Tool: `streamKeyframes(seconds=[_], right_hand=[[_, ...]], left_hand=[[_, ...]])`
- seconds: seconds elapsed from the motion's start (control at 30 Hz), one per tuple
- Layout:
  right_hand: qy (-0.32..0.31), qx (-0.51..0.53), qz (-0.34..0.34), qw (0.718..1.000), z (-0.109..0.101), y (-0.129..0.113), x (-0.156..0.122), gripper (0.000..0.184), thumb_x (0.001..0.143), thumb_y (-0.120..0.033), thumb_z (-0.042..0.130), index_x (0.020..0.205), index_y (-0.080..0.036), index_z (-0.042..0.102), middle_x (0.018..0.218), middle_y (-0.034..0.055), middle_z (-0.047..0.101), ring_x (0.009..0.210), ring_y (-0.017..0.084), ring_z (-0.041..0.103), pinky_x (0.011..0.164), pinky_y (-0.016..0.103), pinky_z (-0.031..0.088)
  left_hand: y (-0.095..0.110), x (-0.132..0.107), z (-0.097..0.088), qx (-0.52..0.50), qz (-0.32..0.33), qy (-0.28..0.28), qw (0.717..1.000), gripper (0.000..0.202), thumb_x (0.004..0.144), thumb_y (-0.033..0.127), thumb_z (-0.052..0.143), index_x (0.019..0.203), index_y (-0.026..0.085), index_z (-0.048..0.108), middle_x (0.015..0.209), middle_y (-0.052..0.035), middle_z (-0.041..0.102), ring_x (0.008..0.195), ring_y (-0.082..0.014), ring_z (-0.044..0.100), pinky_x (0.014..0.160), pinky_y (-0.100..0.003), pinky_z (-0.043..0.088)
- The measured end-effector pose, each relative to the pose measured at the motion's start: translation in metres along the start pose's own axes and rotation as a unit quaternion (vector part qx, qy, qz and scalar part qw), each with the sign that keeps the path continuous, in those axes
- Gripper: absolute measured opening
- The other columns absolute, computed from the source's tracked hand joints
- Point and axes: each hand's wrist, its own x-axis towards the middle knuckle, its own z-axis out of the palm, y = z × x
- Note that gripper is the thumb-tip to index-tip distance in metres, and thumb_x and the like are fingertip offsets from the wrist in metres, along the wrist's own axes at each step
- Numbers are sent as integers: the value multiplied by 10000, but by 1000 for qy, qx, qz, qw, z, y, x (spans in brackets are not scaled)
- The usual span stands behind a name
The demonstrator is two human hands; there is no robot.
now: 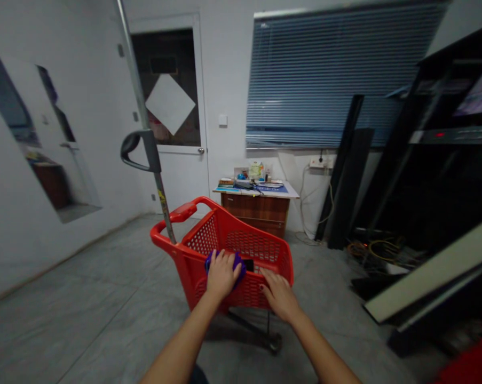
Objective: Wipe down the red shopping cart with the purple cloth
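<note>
Red plastic shopping cart (200, 234) under both hands

Left hand (222, 274) sits at the near rim, fingers (224, 258) slightly spread and curled over a soft purple thing (237, 265), can't tell exactly what; right hand (278, 293) rests on the rim, fingers (269, 278) loosely together. Grey pole (155, 170) with a black handle (139, 146) rises from the cart's left corner. Further out: wooden drawer cabinet (254, 210) piled with desk clutter (251, 181), glazed door (168, 106), black panels (347, 170) leaning under blinds (324, 80), cables (379, 250) on the floor.
</note>
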Motion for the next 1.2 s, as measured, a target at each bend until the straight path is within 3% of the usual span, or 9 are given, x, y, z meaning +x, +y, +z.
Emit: streamKeyframes(seconds=[0.1,0.23,0.33,0.47,0.63,0.77,0.9,0.97,1.2], right_hand=[[3,1,7,1000,0,2,-2,497,973,-375,339,1428,-208,447,1428,83,518,1303,223,465,1102,401,331],[9,7,0,1000,7,-2,-5,523,976,-392,341,1457,-197,402,1436,94,507,1304,232,470,1104,405,340],[21,-4,-5,1000,14,2,-11,530,973,-410,351,1466,-218,387,1457,89,484,1327,236,449,1118,431,327],[21,-42,-6,999,20,11,-20,542,963,-429,378,1462,-219,392,1479,77,458,1380,238,385,1168,481,249],[9,-37,-18,999,23,6,-19,549,956,-409,406,1458,-184,396,1478,89,457,1374,237,394,1177,484,236],[19,-38,-26,999,24,3,-20,515,956,-402,417,1432,-210,439,1413,93,533,1326,240,456,1166,489,259],[19,-36,-28,999,28,5,-24,540,950,-429,431,1442,-207,426,1434,101,510,1337,246,443,1159,482,276],[2,-28,-51,998,27,10,-22,554,956,-455,408,1461,-228,392,1467,85,473,1362,234,412,1164,470,266],[-22,-48,29,998,5,30,-1,528,978,-413,314,1441,-186,425,1512,79,408,1428,215,304,1172,452,223]], left_hand=[[-20,3,-5,-14,41,-27,999,409,958,422,395,1224,196,608,1165,-85,692,1242,-274,521,1157,-497,212],[-59,12,-14,18,5,-20,1000,423,967,410,364,1166,163,643,1190,-112,682,1292,-299,476,1169,-523,171],[-73,14,-12,24,-40,-8,999,422,958,401,377,1199,158,624,1234,-121,661,1332,-309,428,1158,-543,183],[-52,9,1,16,-94,-11,995,411,949,403,383,1161,158,636,1159,-135,691,1286,-311,470,1133,-563,218],[-4,-1,16,-40,-46,-31,998,408,949,437,392,1154,175,628,1148,-105,696,1270,-300,485,1144,-558,202],[-13,6,15,-35,-14,-66,997,376,954,411,383,1100,193,652,1130,-88,706,1249,-284,510,1148,-544,199],[-42,19,15,13,-74,-32,997,386,942,399,396,1111,174,660,1274,-133,635,1330,-311,429,1138,-563,200],[-45,20,16,18,-93,-18,995,385,935,388,407,1125,167,659,1278,-142,631,1341,-325,413,1129,-569,215],[16,-5,25,-54,-43,-47,996,362,941,398,414,1117,186,649,1110,-98,705,1253,-287,504,1142,-541,231]])
